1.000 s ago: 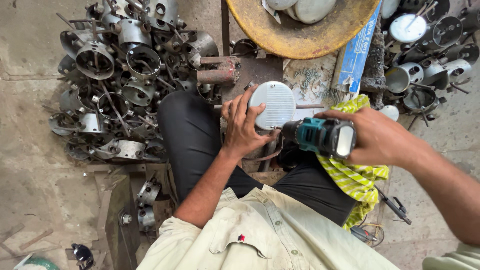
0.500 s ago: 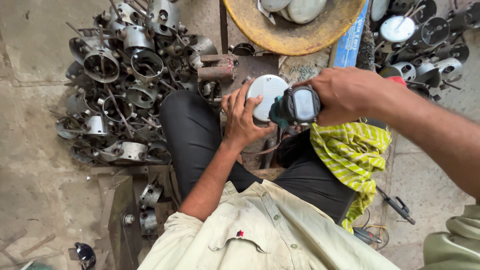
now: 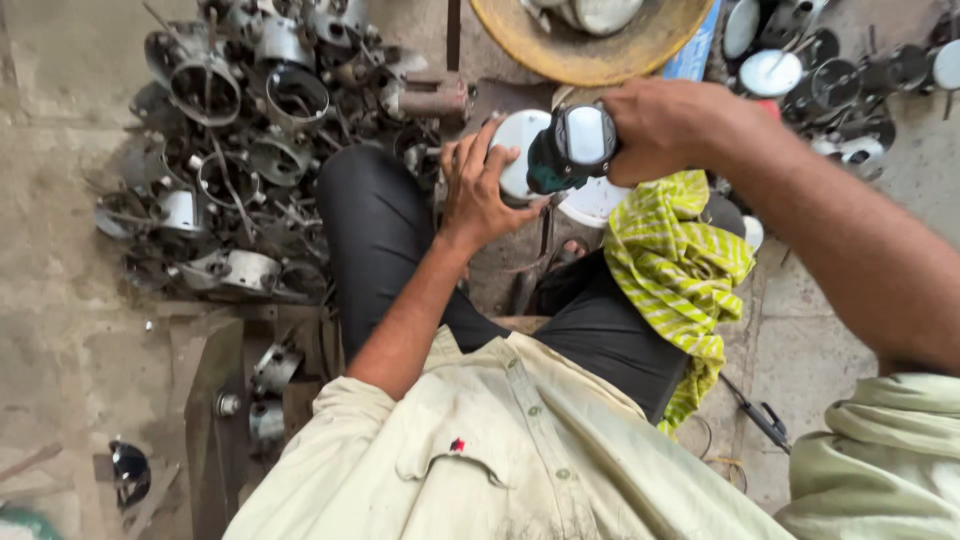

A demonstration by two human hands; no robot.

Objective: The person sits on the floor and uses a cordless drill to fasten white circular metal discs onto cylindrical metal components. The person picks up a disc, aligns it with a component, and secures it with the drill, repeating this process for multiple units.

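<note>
Left hand [image 3: 480, 190] steadies round white metal cap [image 3: 515, 150]; right hand [image 3: 665, 125] grips teal-black power tool [image 3: 570, 148] at cap's 3 o'clock; grey metal housings heap [image 3: 240, 150] at 9.

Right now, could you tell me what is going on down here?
A person sits on the floor. The right hand grips a teal and black power tool, pointed down at a round white metal part that the left hand steadies. A heap of grey metal housings lies to the left, and a yellow checked cloth rests on the lap.

Concrete floor [image 3: 60, 300], heap of metal motor housings [image 3: 240, 150] at left, yellow basin [image 3: 600, 55], round caps [image 3: 770, 72] at right
</note>
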